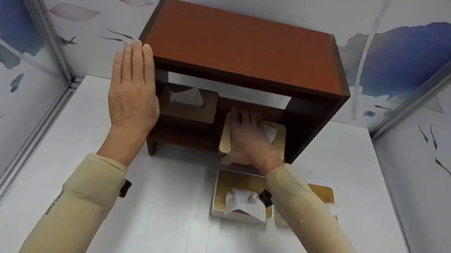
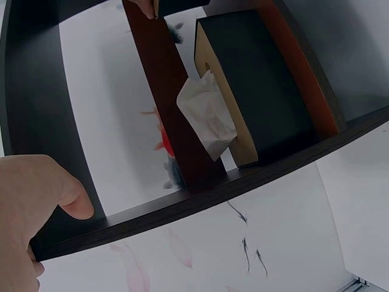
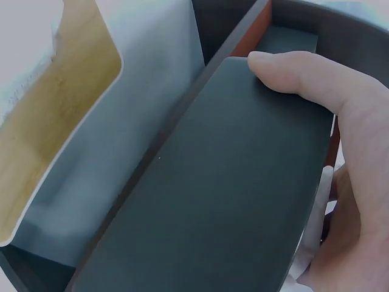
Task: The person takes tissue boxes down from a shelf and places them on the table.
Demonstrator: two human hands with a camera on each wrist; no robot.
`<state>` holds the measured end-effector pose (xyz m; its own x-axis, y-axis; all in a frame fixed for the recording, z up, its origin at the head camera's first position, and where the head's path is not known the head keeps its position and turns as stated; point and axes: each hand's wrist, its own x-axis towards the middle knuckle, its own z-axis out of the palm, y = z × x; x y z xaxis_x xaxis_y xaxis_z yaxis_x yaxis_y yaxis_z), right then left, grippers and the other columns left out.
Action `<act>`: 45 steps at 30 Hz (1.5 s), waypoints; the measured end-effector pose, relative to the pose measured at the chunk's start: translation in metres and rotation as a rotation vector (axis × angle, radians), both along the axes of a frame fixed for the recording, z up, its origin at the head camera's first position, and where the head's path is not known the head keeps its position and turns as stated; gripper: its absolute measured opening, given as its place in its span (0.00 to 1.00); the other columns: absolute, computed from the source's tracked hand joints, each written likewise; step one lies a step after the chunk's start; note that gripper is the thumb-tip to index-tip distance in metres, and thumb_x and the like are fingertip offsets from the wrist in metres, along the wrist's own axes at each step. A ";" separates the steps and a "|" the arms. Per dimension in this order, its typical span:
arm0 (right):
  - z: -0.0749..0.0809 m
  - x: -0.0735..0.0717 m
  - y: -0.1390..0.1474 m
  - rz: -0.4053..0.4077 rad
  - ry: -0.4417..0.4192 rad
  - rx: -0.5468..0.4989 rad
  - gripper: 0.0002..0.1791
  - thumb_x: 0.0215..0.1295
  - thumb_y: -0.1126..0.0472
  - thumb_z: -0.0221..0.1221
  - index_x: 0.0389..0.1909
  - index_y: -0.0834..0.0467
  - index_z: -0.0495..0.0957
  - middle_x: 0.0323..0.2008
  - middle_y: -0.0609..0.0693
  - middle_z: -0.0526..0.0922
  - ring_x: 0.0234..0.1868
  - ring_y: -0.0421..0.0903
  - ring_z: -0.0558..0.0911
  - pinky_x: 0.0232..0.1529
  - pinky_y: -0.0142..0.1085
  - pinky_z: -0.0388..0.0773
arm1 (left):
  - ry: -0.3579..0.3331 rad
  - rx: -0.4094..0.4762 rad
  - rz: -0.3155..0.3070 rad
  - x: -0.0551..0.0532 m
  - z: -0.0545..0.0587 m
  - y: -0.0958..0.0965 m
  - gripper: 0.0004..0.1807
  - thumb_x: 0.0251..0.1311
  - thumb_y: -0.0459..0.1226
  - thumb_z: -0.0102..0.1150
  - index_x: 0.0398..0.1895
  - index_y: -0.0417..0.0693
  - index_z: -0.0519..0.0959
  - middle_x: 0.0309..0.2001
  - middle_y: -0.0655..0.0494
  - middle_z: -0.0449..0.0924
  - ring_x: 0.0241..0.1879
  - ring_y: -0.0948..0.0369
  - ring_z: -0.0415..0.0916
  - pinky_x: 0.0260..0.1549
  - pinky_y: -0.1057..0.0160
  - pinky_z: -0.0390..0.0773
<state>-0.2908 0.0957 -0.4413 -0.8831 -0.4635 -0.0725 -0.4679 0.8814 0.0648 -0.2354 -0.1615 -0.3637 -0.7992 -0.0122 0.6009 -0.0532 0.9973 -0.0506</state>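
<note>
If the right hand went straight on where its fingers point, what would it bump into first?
Probably the shelf's reddish-brown back rail, which the fingertips of the right hand seem close to as it holds the tissue box; depth is unclear.

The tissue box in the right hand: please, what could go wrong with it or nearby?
The right hand grips the tissue box near the shelf unit's front edge; released too far forward, it might tip out. The box's white tissue sits close beside that hand, so it could get crumpled. The right sleeve partly hides the rightmost box in the head view, and might brush its contents.
</note>
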 end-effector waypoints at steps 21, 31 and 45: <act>-0.012 0.037 -0.024 0.056 0.104 -0.061 0.78 0.24 0.26 0.72 0.75 0.63 0.50 0.68 0.64 0.63 0.68 0.61 0.64 0.70 0.53 0.62 | 0.035 0.005 -0.022 0.000 -0.001 -0.003 0.37 0.63 0.30 0.43 0.76 0.35 0.46 0.75 0.39 0.51 0.76 0.46 0.50 0.76 0.52 0.50; -0.018 0.055 -0.051 0.076 0.075 -0.005 0.80 0.25 0.22 0.69 0.76 0.61 0.45 0.69 0.62 0.62 0.70 0.60 0.63 0.71 0.52 0.62 | 0.050 0.010 -0.033 0.000 -0.002 -0.005 0.37 0.63 0.30 0.42 0.76 0.36 0.46 0.75 0.39 0.52 0.76 0.46 0.50 0.77 0.52 0.49; -0.038 0.074 -0.088 0.122 0.057 0.028 0.76 0.31 0.22 0.66 0.77 0.59 0.45 0.70 0.60 0.63 0.70 0.57 0.64 0.71 0.51 0.63 | 0.041 0.000 -0.035 0.000 -0.002 -0.004 0.37 0.64 0.30 0.43 0.76 0.36 0.46 0.76 0.39 0.50 0.76 0.47 0.49 0.77 0.53 0.49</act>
<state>-0.2168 0.0078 -0.4792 -0.8232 -0.5665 -0.0380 -0.5666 0.8155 0.1180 -0.2357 -0.1659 -0.3654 -0.7737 0.0157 0.6334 -0.0201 0.9986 -0.0493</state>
